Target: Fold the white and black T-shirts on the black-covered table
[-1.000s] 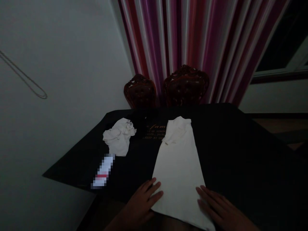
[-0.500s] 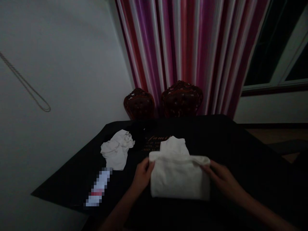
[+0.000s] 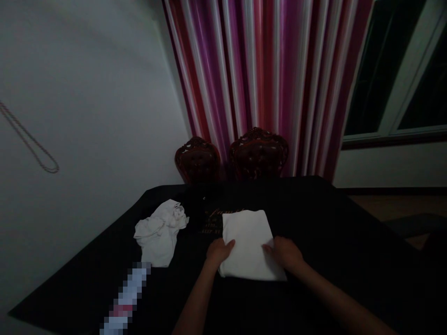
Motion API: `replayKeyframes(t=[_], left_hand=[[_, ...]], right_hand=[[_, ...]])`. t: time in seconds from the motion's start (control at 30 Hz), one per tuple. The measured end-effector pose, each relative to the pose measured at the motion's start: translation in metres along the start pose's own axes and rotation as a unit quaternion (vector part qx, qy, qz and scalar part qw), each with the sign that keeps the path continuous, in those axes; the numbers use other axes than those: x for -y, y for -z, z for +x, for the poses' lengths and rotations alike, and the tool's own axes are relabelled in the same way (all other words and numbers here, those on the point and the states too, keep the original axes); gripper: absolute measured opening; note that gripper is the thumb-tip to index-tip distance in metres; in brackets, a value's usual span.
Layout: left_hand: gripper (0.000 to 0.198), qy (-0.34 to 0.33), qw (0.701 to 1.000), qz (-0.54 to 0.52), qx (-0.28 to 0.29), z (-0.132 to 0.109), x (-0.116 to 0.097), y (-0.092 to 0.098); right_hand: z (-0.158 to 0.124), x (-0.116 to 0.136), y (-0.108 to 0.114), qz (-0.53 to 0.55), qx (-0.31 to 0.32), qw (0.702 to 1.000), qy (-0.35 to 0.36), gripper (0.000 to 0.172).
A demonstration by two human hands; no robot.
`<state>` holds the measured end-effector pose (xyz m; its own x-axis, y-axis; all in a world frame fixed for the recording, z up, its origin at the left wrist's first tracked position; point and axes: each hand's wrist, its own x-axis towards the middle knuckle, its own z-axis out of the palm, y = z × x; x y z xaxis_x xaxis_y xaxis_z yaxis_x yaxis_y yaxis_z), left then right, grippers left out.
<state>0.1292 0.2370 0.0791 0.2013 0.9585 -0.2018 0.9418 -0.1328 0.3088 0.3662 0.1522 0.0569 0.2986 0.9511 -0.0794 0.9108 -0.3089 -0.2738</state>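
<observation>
- Nearest of all, a blurred-out white and pink strip (image 3: 125, 302) lies on the black table (image 3: 349, 242), well to the left of the folded white cloth (image 3: 248, 244) and closer to the person than it.
- The two bare forearms reach in from the near edge towards the folded white cloth, one on each side of it.
- The left hand (image 3: 218, 251) rests on the cloth's near left edge. Its fingers lie loosely together and flat, with their tips on the fabric; in the dim light I cannot tell whether they grip the edge or only press on it.
- The right hand (image 3: 285, 253) rests at the cloth's near right corner, fingers close together and curled slightly down onto the fabric. Whether a fold is caught under them is not visible.
- The folded white cloth lies flat as a neat rectangle near the middle of the table, between the two hands.
- Just beyond the cloth's far left corner, gold lettering (image 3: 214, 221) shows on the table cover, partly hidden by the cloth.
- A crumpled white garment (image 3: 159, 230) sits to the left of the folded cloth, apart from it.
- Beyond the table's far edge, behind the cloth, stand two carved dark-red chair backs (image 3: 258, 153).
- Behind the chairs hangs a curtain (image 3: 258, 70) striped pink, purple and white.
</observation>
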Motion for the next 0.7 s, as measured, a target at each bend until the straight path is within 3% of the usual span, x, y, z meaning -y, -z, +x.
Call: replayKeyframes(t=[0.17,0.33,0.47,0.57,0.7], left_hand=[[0.064,0.031,0.999,0.022,-0.011,-0.052,0.012,-0.013],[0.019,-0.04,0.999,-0.011,-0.03,-0.087,0.036,-0.019],[0.019,-0.097,0.993,0.015,-0.058,-0.091,0.045,-0.005],[0.031,-0.084,0.993,0.007,-0.079,-0.087,0.044,0.002],[0.045,-0.056,0.994,-0.049,-0.075,-0.073,0.018,-0.009]], right_hand=[[-0.02,0.006,-0.009,-0.016,0.016,1.0,-0.018,0.042],[-0.044,0.002,-0.006,-0.009,0.04,0.999,0.023,0.032],[-0.051,-0.007,0.004,0.005,0.04,0.999,0.031,0.029],[-0.051,-0.008,0.005,0.011,0.038,0.999,0.009,0.032],[-0.055,-0.002,0.004,0.019,0.018,0.999,0.021,0.048]])
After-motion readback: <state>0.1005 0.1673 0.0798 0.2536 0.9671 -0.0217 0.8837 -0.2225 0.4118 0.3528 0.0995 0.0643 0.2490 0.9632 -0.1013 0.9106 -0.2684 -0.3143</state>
